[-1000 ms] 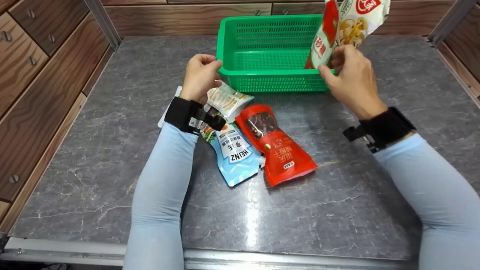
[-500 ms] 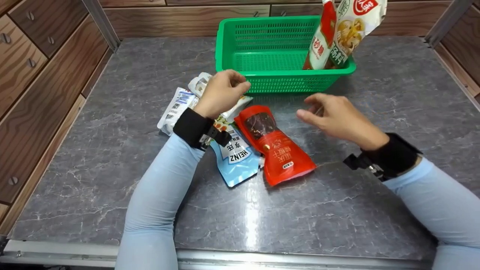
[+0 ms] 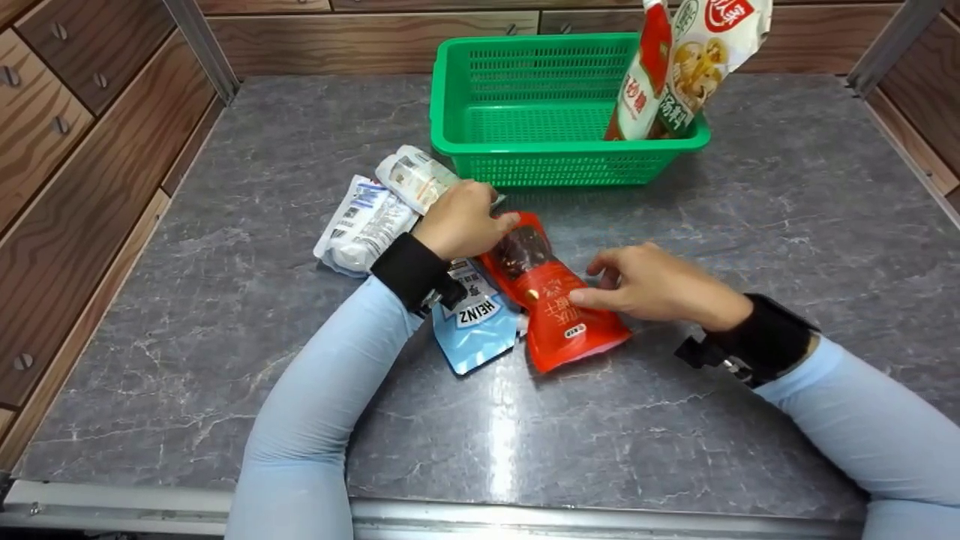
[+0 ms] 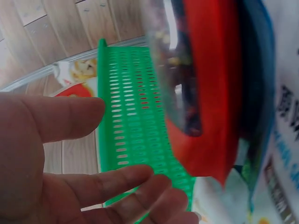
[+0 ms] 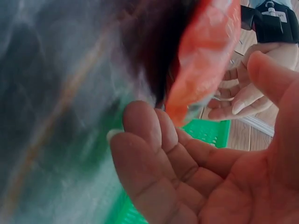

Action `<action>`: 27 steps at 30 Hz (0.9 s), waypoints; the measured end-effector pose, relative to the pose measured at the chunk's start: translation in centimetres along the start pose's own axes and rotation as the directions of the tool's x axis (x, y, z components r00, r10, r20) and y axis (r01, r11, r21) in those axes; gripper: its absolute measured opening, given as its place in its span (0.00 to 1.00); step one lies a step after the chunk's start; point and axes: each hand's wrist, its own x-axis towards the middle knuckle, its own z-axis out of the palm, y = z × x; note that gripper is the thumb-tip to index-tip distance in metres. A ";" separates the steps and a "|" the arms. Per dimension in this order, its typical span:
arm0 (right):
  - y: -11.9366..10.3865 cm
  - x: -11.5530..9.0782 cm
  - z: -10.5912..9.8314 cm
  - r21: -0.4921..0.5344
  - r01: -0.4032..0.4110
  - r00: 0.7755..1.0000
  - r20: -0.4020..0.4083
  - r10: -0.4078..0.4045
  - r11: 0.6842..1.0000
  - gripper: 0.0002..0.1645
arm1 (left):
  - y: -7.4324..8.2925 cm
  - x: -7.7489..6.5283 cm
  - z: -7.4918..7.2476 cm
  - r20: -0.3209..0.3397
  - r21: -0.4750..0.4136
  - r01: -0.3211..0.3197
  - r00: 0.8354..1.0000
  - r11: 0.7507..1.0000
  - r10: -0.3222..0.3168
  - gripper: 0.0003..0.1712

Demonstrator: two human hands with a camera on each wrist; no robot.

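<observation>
A red pouch (image 3: 574, 319) with a clear window, showing dark dried contents, lies in the middle of the table, against a light blue Heinz pouch (image 3: 480, 330). My left hand (image 3: 466, 221) hovers at the window end of the red pouch, thumb and fingers spread apart. The left wrist view has that pouch (image 4: 212, 88) beside the fingers, with nothing between them. My right hand (image 3: 652, 285) is at the pouch's right edge with loosely bent fingers. In the right wrist view its fingers (image 5: 145, 168) are beside the pouch (image 5: 203, 65); contact cannot be told.
Two white packets (image 3: 360, 229) lie left of the left hand, partly overlapping. Behind stands a green basket (image 3: 555, 165), with a red-and-white sugar bag (image 3: 637, 94) and a white soup-seasoning bag (image 3: 697, 67) upright at its right end. Wood-patterned drawer panels (image 3: 375, 45) border the table.
My right hand has let go of the bag in the basket and come down toward me to the red pouch. My left hand has moved from the basket's left rim to the same pouch.
</observation>
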 end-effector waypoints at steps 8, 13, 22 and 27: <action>0.0 0.1 1.2 0.100 0.030 0.998 0.054 -0.036 0.994 0.35 | 0.0 0.1 1.3 0.087 0.058 -0.039 0.996 0.998 0.034 0.21; 0.1 0.6 1.3 0.159 0.006 0.995 0.096 -0.022 0.987 0.39 | -0.3 0.0 1.6 0.092 0.048 -0.029 0.995 0.998 0.024 0.22; 0.6 0.5 1.6 0.257 -0.022 0.991 0.135 -0.013 0.966 0.38 | -0.3 0.1 1.5 0.089 0.062 -0.026 0.996 0.998 0.020 0.21; 0.6 0.4 1.6 0.272 -0.023 0.991 0.131 -0.013 0.962 0.38 | -0.3 0.2 1.2 0.093 0.063 -0.022 0.996 0.998 0.016 0.21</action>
